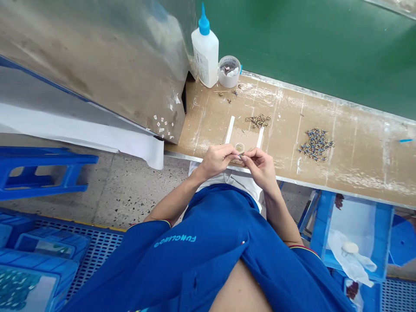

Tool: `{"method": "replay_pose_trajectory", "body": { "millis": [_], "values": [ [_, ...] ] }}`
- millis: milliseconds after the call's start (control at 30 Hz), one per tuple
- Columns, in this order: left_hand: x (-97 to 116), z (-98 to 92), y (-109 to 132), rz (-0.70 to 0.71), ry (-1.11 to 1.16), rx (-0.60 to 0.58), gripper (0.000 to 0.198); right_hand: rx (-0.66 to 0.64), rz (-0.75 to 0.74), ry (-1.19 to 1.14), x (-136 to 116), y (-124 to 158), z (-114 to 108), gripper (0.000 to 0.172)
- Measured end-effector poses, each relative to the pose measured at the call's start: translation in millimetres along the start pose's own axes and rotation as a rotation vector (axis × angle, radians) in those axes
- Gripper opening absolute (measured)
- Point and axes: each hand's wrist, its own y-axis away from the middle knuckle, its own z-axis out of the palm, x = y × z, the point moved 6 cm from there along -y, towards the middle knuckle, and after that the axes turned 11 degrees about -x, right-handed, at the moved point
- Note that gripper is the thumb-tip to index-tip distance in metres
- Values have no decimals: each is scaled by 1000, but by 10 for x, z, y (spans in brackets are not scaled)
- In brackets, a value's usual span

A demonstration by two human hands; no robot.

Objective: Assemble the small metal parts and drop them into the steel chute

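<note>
At the near edge of the cardboard-covered bench, my left hand (218, 161) and my right hand (261, 168) meet, fingertips closed. Between them they pinch a tiny dark, brass-coloured metal piece (241, 155); the fingers hide most of it. Just beyond the fingertips lies a small clear round dish or ring (239, 147) on a brown board, flanked by two white strips (229, 130). A little pile of brass-coloured metal pieces (259, 121) sits behind that board. Off to the right is a larger pile of similar pieces with blue parts (316, 144).
A white bottle with a blue nozzle (205, 56) stands at the back left, beside a tape roll (229, 71) holding scraps. A metal housing (130, 65) bounds the left side. Behind the bench runs a green surface (308, 52). Blue trays (355, 229) sit below right, a blue stool (45, 171) left.
</note>
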Motion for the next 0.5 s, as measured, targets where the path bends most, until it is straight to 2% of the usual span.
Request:
{"method": "replay_pose_trajectory", "body": {
  "millis": [100, 200, 333, 500],
  "values": [
    [37, -16, 16, -49, 16, -26, 23, -27, -20, 2, -36, 11, 32, 40],
    [59, -28, 33, -102, 60, -18, 22, 7, -51, 11, -38, 43, 70, 39],
    [61, -50, 31, -104, 116, -23, 22, 75, -85, -10, -13, 68, 88, 35],
    [32, -97, 10, -105, 111, -25, 25, 102, -45, -21, 1, 46, 34, 39]
  ]
}}
